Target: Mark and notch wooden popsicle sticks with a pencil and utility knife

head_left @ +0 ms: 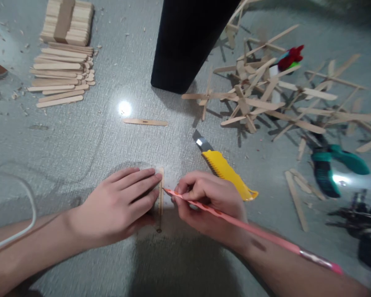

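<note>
My left hand (123, 202) lies flat with its fingers stretched out, pressing down on a wooden craft stick (160, 194) that lies upright in the view on the grey surface. My right hand (210, 202) is closed around a pink pencil (250, 231), whose tip touches the stick's right edge. A yellow utility knife (225, 171) with its blade out lies just behind my right hand.
Stacked and lined-up craft sticks (63, 62) sit at the back left. One loose stick (145, 122) lies in the middle. A black upright object (185, 41) stands behind. A tangle of glued sticks (272, 99) and teal-handled pliers (334, 165) lie to the right. A white cable (24, 194) curves at the left.
</note>
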Tool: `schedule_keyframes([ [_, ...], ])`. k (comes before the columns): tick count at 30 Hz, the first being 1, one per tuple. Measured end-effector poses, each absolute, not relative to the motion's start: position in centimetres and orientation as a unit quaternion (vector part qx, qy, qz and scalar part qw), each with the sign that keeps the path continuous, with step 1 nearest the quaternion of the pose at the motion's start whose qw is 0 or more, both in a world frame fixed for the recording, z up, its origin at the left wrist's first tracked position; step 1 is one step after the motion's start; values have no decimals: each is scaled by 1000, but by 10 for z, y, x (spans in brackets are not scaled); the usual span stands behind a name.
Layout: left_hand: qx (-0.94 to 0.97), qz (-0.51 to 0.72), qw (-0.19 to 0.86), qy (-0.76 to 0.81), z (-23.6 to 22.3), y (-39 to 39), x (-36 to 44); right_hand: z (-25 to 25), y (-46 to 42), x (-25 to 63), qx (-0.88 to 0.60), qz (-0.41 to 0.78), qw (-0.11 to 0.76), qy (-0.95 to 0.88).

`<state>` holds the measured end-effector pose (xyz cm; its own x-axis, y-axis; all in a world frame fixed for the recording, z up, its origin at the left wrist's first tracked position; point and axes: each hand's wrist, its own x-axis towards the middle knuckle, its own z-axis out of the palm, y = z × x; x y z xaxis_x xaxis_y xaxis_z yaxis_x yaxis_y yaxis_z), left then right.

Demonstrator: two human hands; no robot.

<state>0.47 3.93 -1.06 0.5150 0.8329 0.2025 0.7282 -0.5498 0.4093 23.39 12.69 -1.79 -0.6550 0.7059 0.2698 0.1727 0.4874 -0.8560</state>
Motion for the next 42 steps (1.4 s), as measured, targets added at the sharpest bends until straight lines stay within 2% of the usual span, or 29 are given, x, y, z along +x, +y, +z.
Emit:
schedule_keyframes([
  [42, 864, 183, 135, 448, -9, 41, 4, -21, 126, 235, -278, 417, 313, -807],
])
